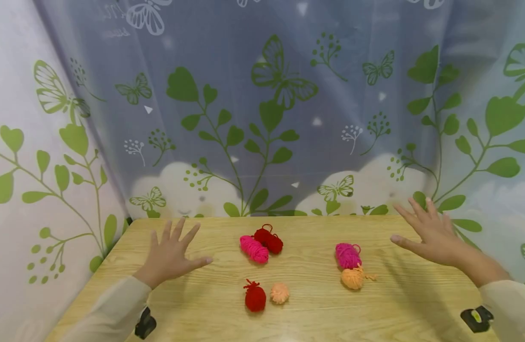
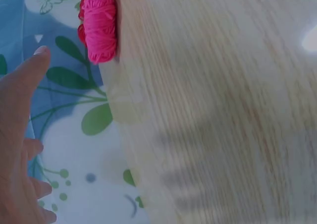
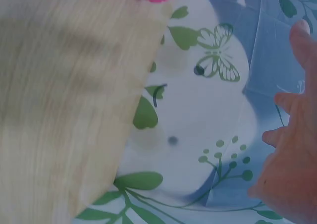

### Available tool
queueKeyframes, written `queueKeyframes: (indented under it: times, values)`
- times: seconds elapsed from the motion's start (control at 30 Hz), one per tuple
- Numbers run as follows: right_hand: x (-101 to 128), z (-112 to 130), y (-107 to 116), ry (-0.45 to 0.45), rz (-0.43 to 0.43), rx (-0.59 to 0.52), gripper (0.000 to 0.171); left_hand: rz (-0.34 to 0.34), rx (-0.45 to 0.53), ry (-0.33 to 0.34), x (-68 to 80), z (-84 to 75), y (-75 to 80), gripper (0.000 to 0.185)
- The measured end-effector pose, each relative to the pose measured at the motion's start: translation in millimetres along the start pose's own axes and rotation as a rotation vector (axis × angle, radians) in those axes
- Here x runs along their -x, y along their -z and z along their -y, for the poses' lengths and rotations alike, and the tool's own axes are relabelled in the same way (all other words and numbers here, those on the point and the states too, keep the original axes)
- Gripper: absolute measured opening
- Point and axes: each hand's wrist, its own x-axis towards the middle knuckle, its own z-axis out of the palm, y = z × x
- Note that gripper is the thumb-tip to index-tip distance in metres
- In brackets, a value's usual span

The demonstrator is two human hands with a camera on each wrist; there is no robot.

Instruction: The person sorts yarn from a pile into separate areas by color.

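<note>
My left hand (image 1: 170, 256) hovers over the left part of the table, fingers spread and holding nothing. To the right, my right hand (image 1: 435, 235) is raised with its fingers spread, also holding nothing. Between them lie small bundles of yarn. A bright pink yarn skein (image 1: 254, 249) leans against a dark red skein (image 1: 269, 241) near the back. In front are a red yarn ball (image 1: 255, 298) and a peach yarn ball (image 1: 280, 293). Nearest my right hand, a magenta skein (image 1: 348, 256) touches an orange yarn ball (image 1: 353, 278). The pink skein (image 2: 100, 27) also shows in the left wrist view.
The wooden table (image 1: 305, 313) ends at the back against a blue-grey curtain (image 1: 228, 61) printed with green leaves and butterflies. Printed cloth hangs on the left and right sides too. A black wrist device (image 1: 477, 318) sits by the right sleeve, another (image 1: 145, 324) by the left.
</note>
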Motion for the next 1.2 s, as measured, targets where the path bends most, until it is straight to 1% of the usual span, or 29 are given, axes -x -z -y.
queueKeyframes:
  times: [0.13, 0.3, 0.43, 0.53, 0.6, 0.7, 0.9, 1.1, 1.2]
  values:
    - [5, 4, -11, 0.023, -0.002, -0.037, 0.083, -0.019, 0.021, -0.024, -1.3, -9.6, -7.7, 0.092]
    - [11, 12, -27, 0.048, 0.004, -0.125, 0.082, -0.016, 0.070, -0.049, -4.4, -23.2, -20.0, 0.091]
    - [14, 17, -42, 0.072, 0.010, -0.196, 0.080, -0.006, 0.119, -0.071, -6.1, -37.5, -29.2, 0.089]
    - [16, 21, -53, 0.089, 0.019, -0.232, 0.080, -0.002, 0.138, -0.096, -6.7, -49.0, -35.1, 0.088]
    - [19, 24, -60, 0.089, 0.027, -0.257, 0.079, 0.002, 0.153, -0.112, -6.6, -56.7, -38.5, 0.087]
    - [24, 30, -68, 0.082, 0.044, -0.298, 0.078, 0.005, 0.202, -0.140, -5.9, -67.8, -43.1, 0.087]
    - [32, 40, -79, 0.059, 0.097, -0.385, 0.075, 0.052, 0.321, -0.192, -4.4, -87.8, -53.7, 0.089]
    - [36, 45, -92, 0.056, 0.110, -0.390, 0.074, 0.122, 0.443, -0.239, -7.2, -107.3, -62.3, 0.088]
    - [38, 46, -97, 0.073, 0.094, -0.395, 0.072, 0.166, 0.494, -0.278, -8.7, -115.7, -64.6, 0.085]
